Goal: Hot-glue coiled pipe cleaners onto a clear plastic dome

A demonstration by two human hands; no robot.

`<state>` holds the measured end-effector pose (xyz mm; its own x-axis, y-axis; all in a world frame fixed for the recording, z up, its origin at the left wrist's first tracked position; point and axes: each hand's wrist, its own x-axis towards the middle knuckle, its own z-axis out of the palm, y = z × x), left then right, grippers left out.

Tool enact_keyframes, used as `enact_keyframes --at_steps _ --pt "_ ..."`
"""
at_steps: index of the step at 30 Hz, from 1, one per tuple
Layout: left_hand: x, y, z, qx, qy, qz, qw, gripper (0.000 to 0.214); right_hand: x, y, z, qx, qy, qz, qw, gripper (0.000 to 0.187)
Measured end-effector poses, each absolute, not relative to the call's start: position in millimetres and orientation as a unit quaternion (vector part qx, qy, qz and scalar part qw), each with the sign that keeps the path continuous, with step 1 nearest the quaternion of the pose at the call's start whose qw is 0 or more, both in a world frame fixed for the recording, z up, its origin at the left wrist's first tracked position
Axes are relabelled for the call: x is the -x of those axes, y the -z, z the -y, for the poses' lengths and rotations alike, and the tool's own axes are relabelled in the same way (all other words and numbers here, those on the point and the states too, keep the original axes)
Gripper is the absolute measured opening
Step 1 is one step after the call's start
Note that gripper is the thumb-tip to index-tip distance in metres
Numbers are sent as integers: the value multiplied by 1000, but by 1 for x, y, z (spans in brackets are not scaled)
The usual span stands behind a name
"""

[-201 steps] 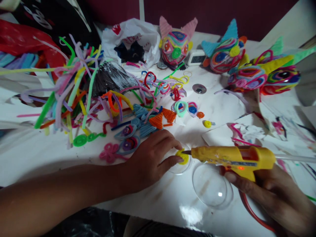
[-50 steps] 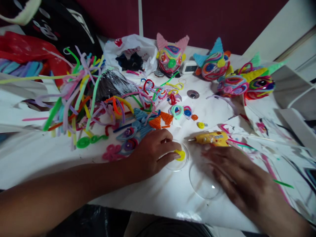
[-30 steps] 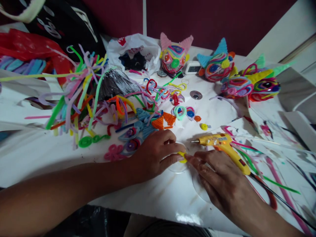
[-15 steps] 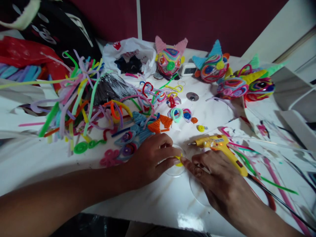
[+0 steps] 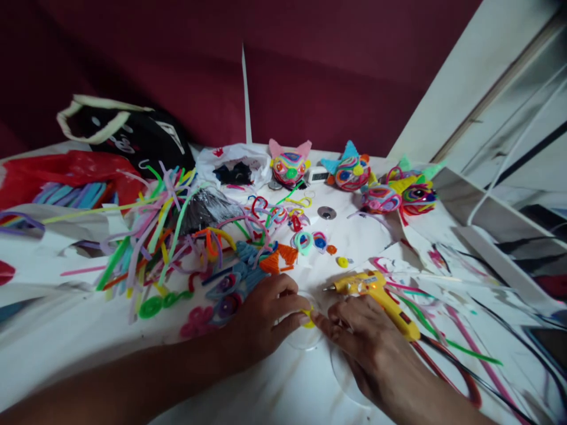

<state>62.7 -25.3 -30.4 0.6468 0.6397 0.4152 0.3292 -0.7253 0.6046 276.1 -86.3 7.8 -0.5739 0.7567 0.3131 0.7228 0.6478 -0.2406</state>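
A small yellow pipe-cleaner coil (image 5: 309, 317) is between my two hands, over a clear round disc (image 5: 305, 339) on the white table. My left hand (image 5: 270, 313) pinches the coil's left side between thumb and fingers. At its right edge, the fingertips of my right hand (image 5: 361, 336) are closed and press against it; the rest of that hand's fingers curl under and are partly hidden. Just beyond my right hand lies a yellow glue gun (image 5: 376, 292), its nozzle pointing left. Blue coiled pieces (image 5: 228, 306) and a pink pipe-cleaner flower (image 5: 198, 321) lie beside my left wrist.
A heap of loose pipe cleaners (image 5: 155, 230) spreads at the left, before a red bag (image 5: 84, 165). Several decorated balls with pointed ears, one with pink ears (image 5: 290, 168), stand at the back. A white plastic bag (image 5: 261, 159) is behind. Cords and strips (image 5: 465, 348) lie right.
The camera view has tilted up, so the table things sit lower and more wall shows. Both hands keep hold of the yellow coil, with little visible change in their grip.
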Motion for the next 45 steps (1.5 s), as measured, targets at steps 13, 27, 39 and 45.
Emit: enact_keyframes --at_steps 13,27,39,45 --pt "-62 26 29 -877 -307 -292 224 18 -271 -5 83 404 -14 898 175 21" --pt "-60 28 28 -889 -312 -270 199 18 -275 -7 84 400 -38 893 204 28" --pt "-61 33 25 -889 -323 -264 191 21 -281 0 80 401 -29 900 168 35" --pt "-60 34 23 -893 -309 -266 189 16 -277 -4 82 420 -79 886 182 34"
